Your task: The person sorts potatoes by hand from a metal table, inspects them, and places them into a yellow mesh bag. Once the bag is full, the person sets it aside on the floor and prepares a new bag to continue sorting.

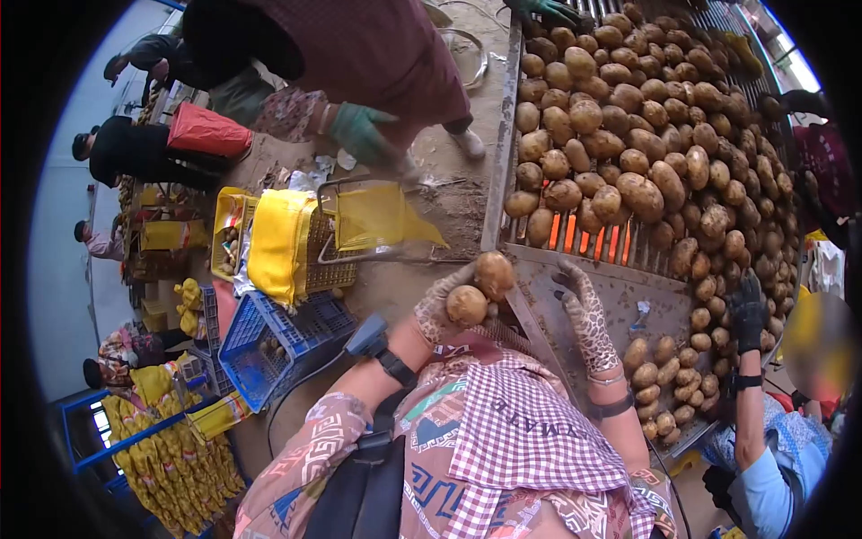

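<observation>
You're at the holding step: L hand point(435, 310) cradles 2+ potatoes point(493, 275), R hand point(588, 328) looks empty, uncurled; next move prob. needs steady L grip.

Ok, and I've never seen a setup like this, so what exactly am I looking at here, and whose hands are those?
There's no robot here, just one person working, seen by a camera worn on their own head and pointed forward and down. That's why their checked apron fills the bottom. Their left hand holds at least two potatoes. Their right hand, in a spotted glove, is open over a metal ledge; I can't tell whether it touches. Beyond lies a big heap of potatoes on a slatted bed, with orange showing between some bars. The dark-gloved hand at right and the green-gloved hand farther ahead belong to other people.
</observation>
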Motion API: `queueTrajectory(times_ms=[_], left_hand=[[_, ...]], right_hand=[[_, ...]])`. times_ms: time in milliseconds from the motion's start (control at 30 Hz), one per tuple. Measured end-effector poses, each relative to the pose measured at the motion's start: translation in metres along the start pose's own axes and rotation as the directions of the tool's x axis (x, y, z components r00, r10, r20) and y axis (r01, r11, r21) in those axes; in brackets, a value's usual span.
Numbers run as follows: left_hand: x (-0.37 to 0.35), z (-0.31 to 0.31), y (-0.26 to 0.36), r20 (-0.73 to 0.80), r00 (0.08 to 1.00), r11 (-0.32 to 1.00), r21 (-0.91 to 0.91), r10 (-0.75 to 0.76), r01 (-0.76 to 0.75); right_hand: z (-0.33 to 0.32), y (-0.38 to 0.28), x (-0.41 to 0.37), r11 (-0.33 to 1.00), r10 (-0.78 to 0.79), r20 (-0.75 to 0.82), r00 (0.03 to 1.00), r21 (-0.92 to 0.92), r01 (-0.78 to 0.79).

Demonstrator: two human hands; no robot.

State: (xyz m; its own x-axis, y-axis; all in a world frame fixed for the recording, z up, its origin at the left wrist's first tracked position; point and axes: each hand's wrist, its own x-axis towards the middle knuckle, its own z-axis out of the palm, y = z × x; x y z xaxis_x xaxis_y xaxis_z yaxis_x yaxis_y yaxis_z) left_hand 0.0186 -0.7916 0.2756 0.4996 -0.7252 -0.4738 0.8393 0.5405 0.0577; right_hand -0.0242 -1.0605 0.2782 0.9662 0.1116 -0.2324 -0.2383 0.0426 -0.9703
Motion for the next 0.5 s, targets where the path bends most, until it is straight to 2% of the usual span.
queueTrajectory(times_ms=[33,67,100,133,167,200,233,267,300,333,367,400,467,500], left_hand=[[-0.012,-0.011,0.015,0.054,0.997,0.996,-0.069,0.057,-0.054],[-0.025,-0.021,0.028,-0.032,0.976,0.972,-0.091,0.215,-0.217],[-0.032,-0.030,0.044,-0.106,0.927,0.923,-0.103,0.361,-0.371],[-0.034,-0.043,0.068,-0.223,0.876,0.864,-0.185,0.427,-0.468],[-0.035,-0.054,0.091,-0.235,0.859,0.828,-0.244,0.454,-0.504],[-0.037,-0.078,0.114,-0.107,0.881,0.854,-0.217,0.461,-0.473],[-0.038,-0.095,0.134,-0.352,0.795,0.838,-0.053,0.494,-0.544],[-0.036,-0.131,0.160,-0.337,0.814,0.869,0.026,0.473,-0.494],[-0.031,-0.150,0.175,-0.444,0.753,0.855,0.063,0.485,-0.514],[-0.024,-0.152,0.185,-0.601,0.656,0.850,0.078,0.457,-0.521],[-0.022,-0.153,0.189,-0.630,0.644,0.859,0.074,0.434,-0.507],[-0.018,-0.155,0.193,-0.744,0.541,0.878,0.127,0.392,-0.462],[-0.015,-0.145,0.194,-0.850,0.416,0.892,0.128,0.325,-0.434],[-0.012,-0.144,0.189,-0.846,0.427,0.897,0.124,0.319,-0.425]], right_hand=[[0.000,0.006,-0.001,0.998,-0.003,-0.055,0.998,0.060,0.007],[0.000,0.016,-0.003,0.998,0.007,-0.060,0.998,0.062,-0.003],[-0.005,0.026,-0.002,0.999,0.028,-0.125,0.992,-0.033,-0.033],[-0.015,0.027,-0.001,0.988,0.033,-0.205,0.978,-0.142,-0.063],[-0.014,0.012,-0.002,0.973,0.022,-0.275,0.961,-0.217,-0.084],[-0.018,0.007,0.000,0.922,0.054,-0.324,0.945,-0.346,-0.171],[-0.022,-0.001,0.002,0.888,-0.008,-0.361,0.933,-0.431,-0.160],[-0.025,-0.007,0.006,0.847,-0.064,-0.379,0.923,-0.510,-0.151],[-0.028,-0.012,0.012,0.830,-0.071,-0.413,0.908,-0.529,-0.176],[-0.031,-0.017,0.023,0.723,-0.274,-0.390,0.879,-0.686,-0.079],[-0.033,-0.026,0.037,0.573,-0.461,-0.317,0.829,-0.820,0.005],[-0.034,-0.036,0.050,0.554,-0.472,-0.320,0.821,-0.833,-0.006],[-0.027,-0.060,0.074,0.279,-0.488,-0.207,0.848,-0.957,-0.073],[-0.025,-0.060,0.086,0.272,-0.489,-0.214,0.845,-0.958,-0.085]])
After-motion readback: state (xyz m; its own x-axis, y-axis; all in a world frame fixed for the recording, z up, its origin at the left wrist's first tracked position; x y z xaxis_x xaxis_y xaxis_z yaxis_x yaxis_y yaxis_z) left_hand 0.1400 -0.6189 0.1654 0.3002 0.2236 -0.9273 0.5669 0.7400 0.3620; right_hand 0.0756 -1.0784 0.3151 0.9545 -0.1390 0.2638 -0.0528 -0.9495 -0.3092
